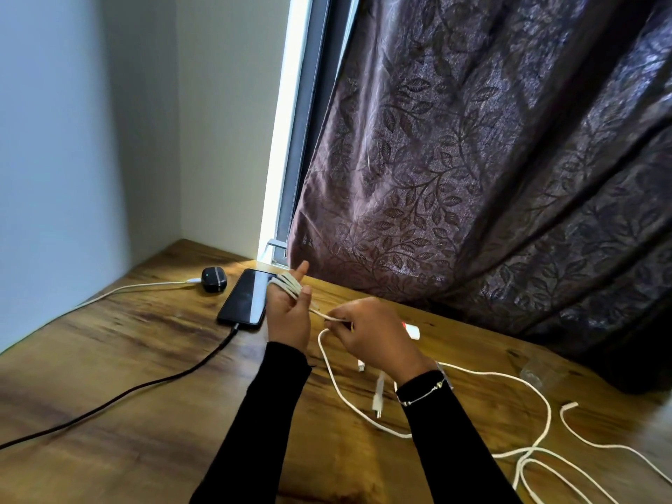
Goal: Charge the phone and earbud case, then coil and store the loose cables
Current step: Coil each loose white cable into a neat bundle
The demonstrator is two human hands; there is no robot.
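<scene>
Left hand (289, 314) raised, fingers spread and straight, used as a spool: several turns of white cable (289, 285) wrapped across them so the coil keeps an even size. Right hand (367, 334) pinching the same cable just beside the left palm, feeding the next turn and keeping tension. Exact fingertip contact blurred, probably thumb against forefinger. Slack trailing under the right wrist toward the near right corner of the tabletop (127, 358), tangled there with other loose cables (538, 452), still uncoiled. Phone (247, 298) flat near the far edge, black cable (145, 383) plugged into its near end. Earbud case (214, 280) toward the far left corner, white lead (138, 286) attached. Charging apparently done; coiling under way, storing still ahead.
</scene>
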